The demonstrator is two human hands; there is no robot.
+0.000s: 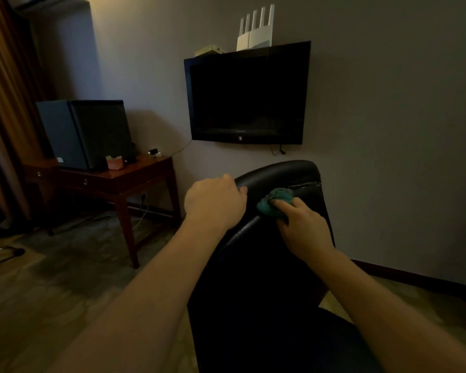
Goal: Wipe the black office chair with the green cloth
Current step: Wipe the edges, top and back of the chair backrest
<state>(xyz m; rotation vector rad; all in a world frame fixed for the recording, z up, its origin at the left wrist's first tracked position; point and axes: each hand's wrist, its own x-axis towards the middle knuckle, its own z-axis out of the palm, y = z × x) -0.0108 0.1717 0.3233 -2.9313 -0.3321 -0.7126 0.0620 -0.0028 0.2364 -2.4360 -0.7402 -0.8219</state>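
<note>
Fingers of the right grip (304, 227) curl round the green cloth (273, 201) and press it flat to the upper backrest of the black office chair (280, 173), just right of the frame's centre. The left grip (215, 201) is clenched over the backrest's top left edge, probably to keep the chair from turning or rolling under the rubbing pressure. The cloth is bunched into a small teal-green wad, which likely gives the palm something firm to push on. The chair looks like smooth, faintly glossy leatherette; a pale, worn-looking seam line runs just right of the cloth. In the dim light its lower half is nearly featureless. A dark television (248, 95) hangs on the wall above.
</note>
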